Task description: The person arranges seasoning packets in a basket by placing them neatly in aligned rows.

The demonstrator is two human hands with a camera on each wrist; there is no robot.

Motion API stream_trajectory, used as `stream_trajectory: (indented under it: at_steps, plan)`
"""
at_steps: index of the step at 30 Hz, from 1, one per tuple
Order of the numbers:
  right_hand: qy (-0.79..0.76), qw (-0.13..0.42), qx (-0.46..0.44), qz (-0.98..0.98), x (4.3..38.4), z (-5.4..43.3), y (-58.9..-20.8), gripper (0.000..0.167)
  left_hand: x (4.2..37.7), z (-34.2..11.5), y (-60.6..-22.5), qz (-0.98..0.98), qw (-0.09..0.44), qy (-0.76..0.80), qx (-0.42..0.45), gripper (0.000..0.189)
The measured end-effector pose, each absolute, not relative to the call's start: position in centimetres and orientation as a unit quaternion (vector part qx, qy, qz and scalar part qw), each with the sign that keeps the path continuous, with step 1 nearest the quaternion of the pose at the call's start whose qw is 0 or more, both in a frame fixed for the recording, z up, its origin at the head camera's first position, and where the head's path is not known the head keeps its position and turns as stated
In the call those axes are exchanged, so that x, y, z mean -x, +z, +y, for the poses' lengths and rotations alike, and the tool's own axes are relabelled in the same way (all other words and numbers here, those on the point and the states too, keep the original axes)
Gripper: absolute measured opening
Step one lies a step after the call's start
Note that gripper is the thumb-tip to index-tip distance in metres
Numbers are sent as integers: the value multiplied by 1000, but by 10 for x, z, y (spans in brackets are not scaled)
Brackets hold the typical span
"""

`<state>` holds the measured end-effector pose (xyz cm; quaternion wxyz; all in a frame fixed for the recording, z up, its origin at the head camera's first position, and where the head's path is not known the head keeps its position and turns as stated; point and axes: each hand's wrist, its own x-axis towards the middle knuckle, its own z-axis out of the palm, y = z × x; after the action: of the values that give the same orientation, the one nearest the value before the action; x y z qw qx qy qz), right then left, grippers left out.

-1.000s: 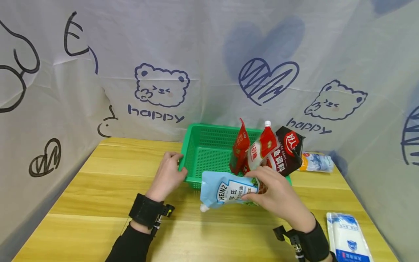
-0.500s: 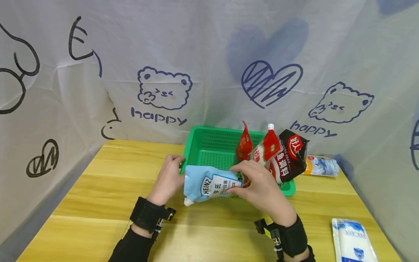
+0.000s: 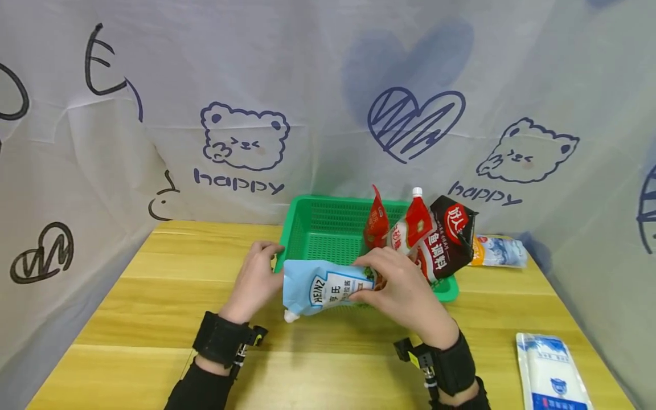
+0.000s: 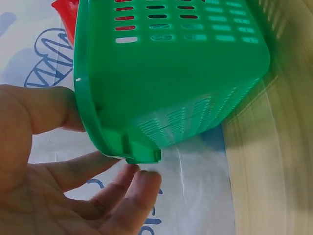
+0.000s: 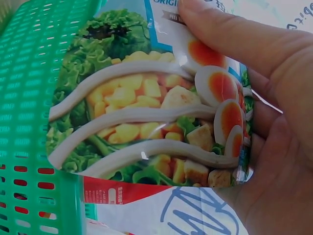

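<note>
My left hand [image 3: 256, 279] pinches the left rim of the green plastic basket [image 3: 328, 199]. In the left wrist view its thumb [image 4: 56, 108] is at the rim, with the other fingers bent near the corner. My right hand [image 3: 407, 293] grips a light-blue Heinz salad dressing pouch [image 3: 303, 285] by its bottom end. The pouch lies sideways in front of the basket's near side, its white cap pointing left and down. A salad picture fills its lower part [image 5: 146, 112] in the right wrist view. The pouch hides part of the basket's front.
Inside the basket's right half stand a red pouch [image 3: 376, 222], a white-capped red-and-white pouch [image 3: 412, 228] and a black-and-red seasoning bag [image 3: 446, 236]. A blue-and-orange packet [image 3: 499, 252] lies behind to the right. Nearer, a white-and-blue packet [image 3: 553, 370] lies on the wooden table [image 3: 133, 319].
My right hand has carried the salad dressing pouch leftward along the basket's front, close to my left hand. The left hand has stayed at the basket's rim. The head view has shifted slightly.
</note>
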<state>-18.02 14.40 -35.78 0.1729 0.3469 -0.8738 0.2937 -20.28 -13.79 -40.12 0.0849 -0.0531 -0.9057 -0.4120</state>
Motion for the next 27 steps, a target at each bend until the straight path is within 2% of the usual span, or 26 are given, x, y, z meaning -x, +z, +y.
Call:
stream_trajectory:
  at_steps: [7,12,19,27]
  plan:
    - [290,176,-354,-872,183,143,-357,52,196,-140,-386,-871,150,-459,91,36]
    - [286,177,-351,-874,182,145,-358,52,189,-138,-374,-818,165,-530,150,32]
    - [291,186,-341,-874,183,149,-359,52,182,-133,-366,-782,98,-564,245,37]
    - [297,201,-334,-871,182,151,-359,50,177,-127,-368,-775,13,-574,264,48]
